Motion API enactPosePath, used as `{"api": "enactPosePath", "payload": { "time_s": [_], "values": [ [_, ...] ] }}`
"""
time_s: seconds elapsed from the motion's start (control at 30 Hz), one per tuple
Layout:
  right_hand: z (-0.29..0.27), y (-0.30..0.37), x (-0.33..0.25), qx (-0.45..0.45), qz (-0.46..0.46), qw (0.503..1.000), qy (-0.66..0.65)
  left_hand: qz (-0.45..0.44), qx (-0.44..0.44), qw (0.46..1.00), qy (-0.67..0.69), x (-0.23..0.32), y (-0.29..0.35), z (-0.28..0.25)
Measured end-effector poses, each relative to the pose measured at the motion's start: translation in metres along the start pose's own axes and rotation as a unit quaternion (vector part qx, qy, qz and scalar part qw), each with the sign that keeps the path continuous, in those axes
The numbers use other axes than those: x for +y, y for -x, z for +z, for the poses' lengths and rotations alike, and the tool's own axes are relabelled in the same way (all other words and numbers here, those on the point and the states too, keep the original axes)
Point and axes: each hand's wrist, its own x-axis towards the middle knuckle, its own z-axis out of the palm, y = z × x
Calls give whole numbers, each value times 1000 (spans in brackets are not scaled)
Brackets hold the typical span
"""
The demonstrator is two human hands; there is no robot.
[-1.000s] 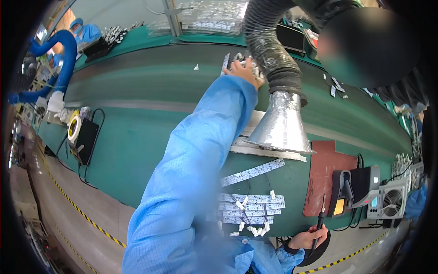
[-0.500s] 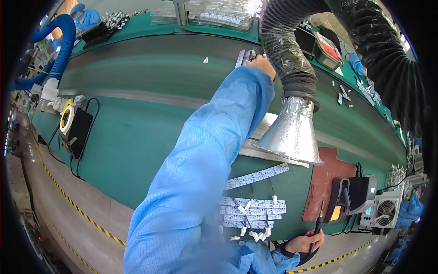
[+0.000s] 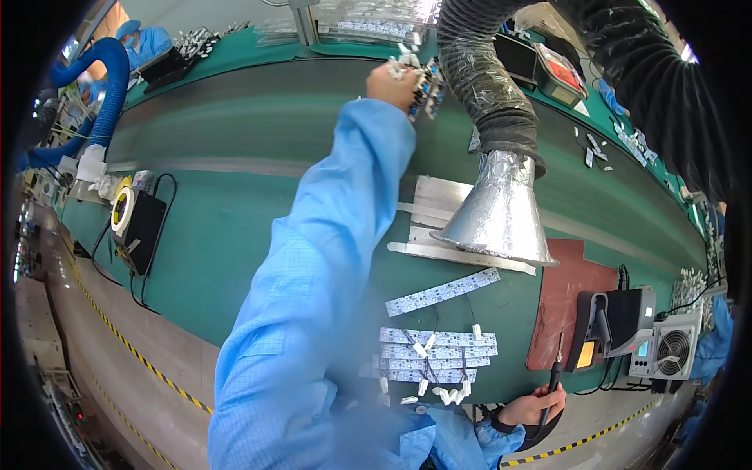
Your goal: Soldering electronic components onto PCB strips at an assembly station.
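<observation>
My left arm, in a blue sleeve, reaches far across the bench. Above the conveyor, my left hand [image 3: 391, 86] is closed around a bundle of LED circuit strips [image 3: 428, 88], with white connectors sticking out at the top. Near the front edge, my right hand [image 3: 534, 407] grips a soldering iron [image 3: 554, 379], its tip pointing up over a reddish-brown mat [image 3: 554, 294]. Between my arms, several white LED strips [image 3: 439, 352] with wires and white plugs lie side by side. One single strip [image 3: 442, 291] lies slanted above them.
A foil-covered extraction hood [image 3: 497, 215] on a black hose [image 3: 489, 86] hangs over a pale metal fixture [image 3: 429, 205]. A soldering station [image 3: 619, 325] and a fan unit [image 3: 672, 352] stand at right. At left sits a black device [image 3: 139, 231]. A co-worker [image 3: 145, 43] sits far left.
My left hand has moved left and slightly farther away, with the strip bundle now raised and turned in its grip. My right hand keeps hold of the soldering iron. The view has shifted slightly.
</observation>
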Motion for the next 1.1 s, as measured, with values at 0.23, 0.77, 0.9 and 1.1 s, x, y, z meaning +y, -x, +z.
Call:
{"api": "enactPosePath", "payload": {
  "time_s": [0.23,0.77,0.9,1.1],
  "values": [
    [-1,-4,8,1,-18,999,-31,-44,-59,997,-17,63,-9,-139],
    [-1,-3,0,-7,-2,999,-42,52,-48,919,-388,35,148,-454],
    [-3,-5,9,10,0,999,-38,-10,-106,921,-376,44,154,-478],
    [-4,-2,14,5,-19,997,-68,63,-99,890,-441,127,113,-418]
  ]
}}
